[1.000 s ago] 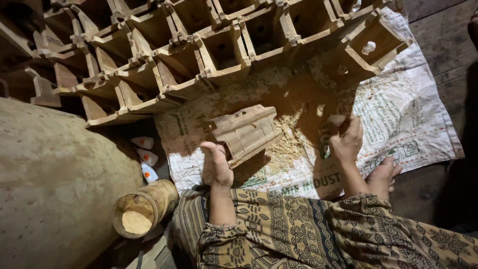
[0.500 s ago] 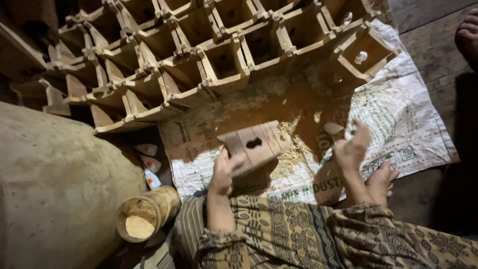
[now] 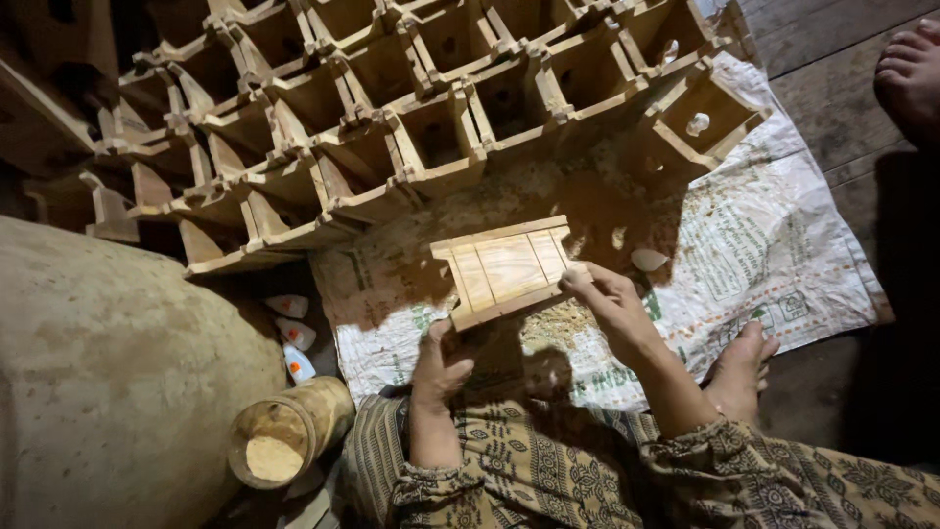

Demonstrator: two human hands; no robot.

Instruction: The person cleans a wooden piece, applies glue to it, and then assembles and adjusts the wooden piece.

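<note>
— What lies around the white woven sack (image 3: 783, 235) you sit at?

— Past its far edge, rows of open wooden boxes (image 3: 431, 118) crowd close together, and 1 more box with a round hole (image 3: 700, 113) sits tilted on the sack's far corner. Sawdust (image 3: 553, 328) is scattered on the sack's middle, under my hands. Off its left edge stand a big rounded clay-coloured mass (image 3: 108, 382), a jar of pale powder (image 3: 284, 441) and 3 small white bottles with orange caps (image 3: 292, 333). Beyond its right side, on the plank floor, another person's bare foot (image 3: 911, 73) shows.

— Any print on it?

— Green lettering and small boxed marks along its right half, too creased to make out well.

— And what you hold?

— A small slatted wooden panel (image 3: 507, 269), pale, with 2 end rails and flat boards between, raised above the sack's middle. My left hand (image 3: 441, 367) has its grip closed on the near left corner; my right hand (image 3: 612, 299) pinches the right end. My own foot (image 3: 739, 372) rests on the sack's near edge.
</note>
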